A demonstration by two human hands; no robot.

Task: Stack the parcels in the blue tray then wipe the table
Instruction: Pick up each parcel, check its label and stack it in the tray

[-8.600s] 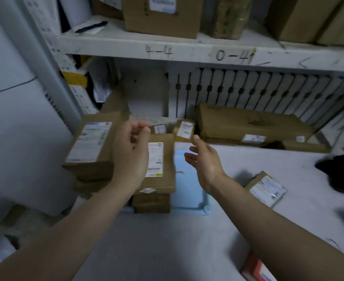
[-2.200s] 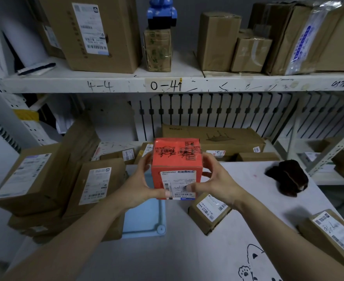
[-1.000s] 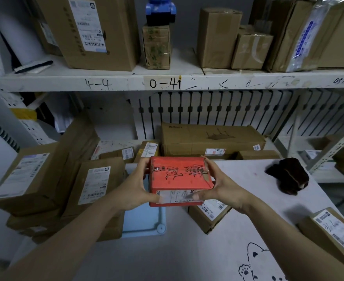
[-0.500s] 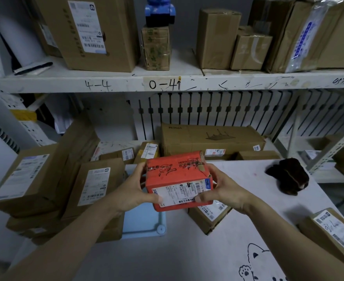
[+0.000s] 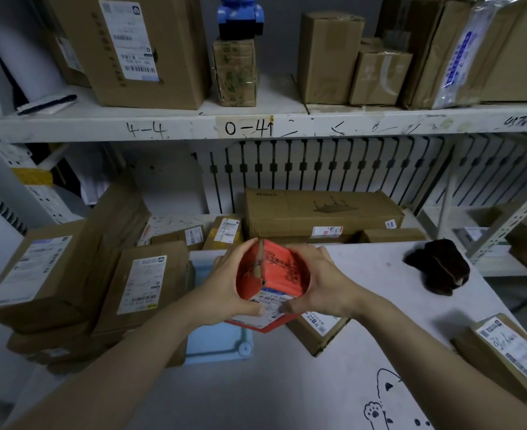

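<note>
Head view: left hand (image 5: 227, 290) and right hand (image 5: 321, 283) grip a tilted red parcel (image 5: 275, 272) from either side, above the blue tray (image 5: 216, 346)'s near right corner; stacking seems underway, and next it likely needs levelling and lowering into the tray.

1. The left hand (image 5: 225, 290) and right hand (image 5: 321, 283) are seen bare.
2. Both forearms are shown uncovered as far as they are in view.
3. A nail is made out on the left thumb.
</note>
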